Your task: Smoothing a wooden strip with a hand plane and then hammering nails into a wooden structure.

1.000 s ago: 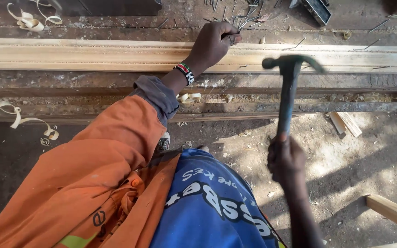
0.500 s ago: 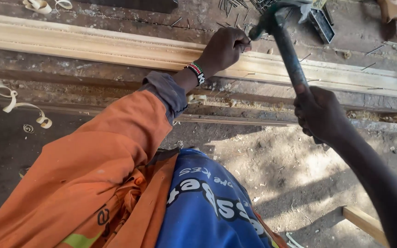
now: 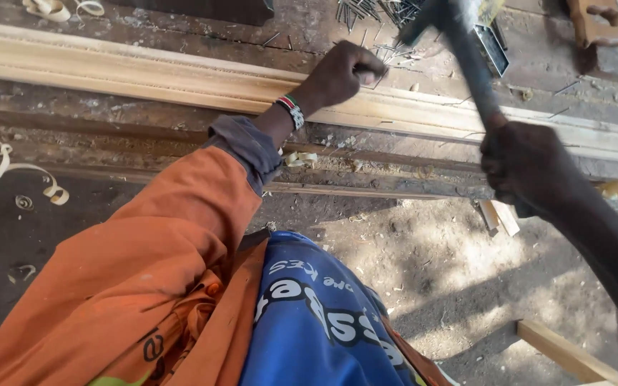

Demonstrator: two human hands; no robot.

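Wood strip: a long pale moulded length (image 3: 180, 75) lay along the worn tabletop (image 3: 109, 121), running from the left edge toward the right edge.
Left hand: the left hand (image 3: 337, 71) was closed narrow, fingertips pinched on what looked like a small nail at the strip's far side; the nail itself was too small to make out.
Right hand: the right hand (image 3: 527, 168) was wrapped tight round the handle of a hammer (image 3: 466, 53), held off the tabletop's near edge.
Hammer head: it was raised and blurred above the far part of the tabletop, just beside the pinching fingers and not touching the strip.
Loose nails: a scatter of nails (image 3: 373, 13) lay at the far edge, behind the left hand.
Shavings: curled wood shavings (image 3: 8, 161) lay near the left edge and on the ground below.
Progress: no driven nail heads could be seen along the strip, so the nailing looked to be at an early stage, with most of the length left to fix.
Clothing: an orange sleeve (image 3: 144, 264) and blue cloth (image 3: 316, 322) filled the near foreground.
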